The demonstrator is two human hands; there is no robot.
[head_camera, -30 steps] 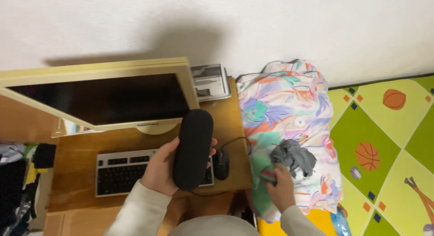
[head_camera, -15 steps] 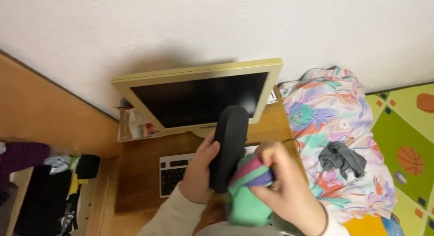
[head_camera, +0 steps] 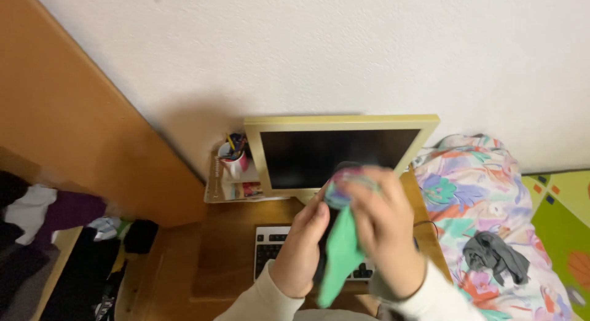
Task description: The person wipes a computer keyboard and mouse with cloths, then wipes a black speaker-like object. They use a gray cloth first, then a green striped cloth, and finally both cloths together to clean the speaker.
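My left hand (head_camera: 303,247) grips a tall black oval object (head_camera: 324,259), mostly hidden between my hands, held upright over the keyboard (head_camera: 270,254). My right hand (head_camera: 384,232) holds a green cloth with purple and pink stripes (head_camera: 340,253) and presses it over the top of the black object. The cloth hangs down between both hands. Behind them stands a monitor with a pale yellow frame (head_camera: 339,150) on a wooden desk (head_camera: 224,259).
A mug with pens (head_camera: 233,158) sits left of the monitor. A floral bundle of bedding (head_camera: 485,216) with a grey garment (head_camera: 496,257) lies right of the desk. Clothes (head_camera: 49,235) pile up at the left, below a wooden panel (head_camera: 74,124). A patterned play mat (head_camera: 565,235) is at far right.
My right hand brought the green cloth from beside the black object up over its top. The view swung left, so the monitor and bedding shifted right.
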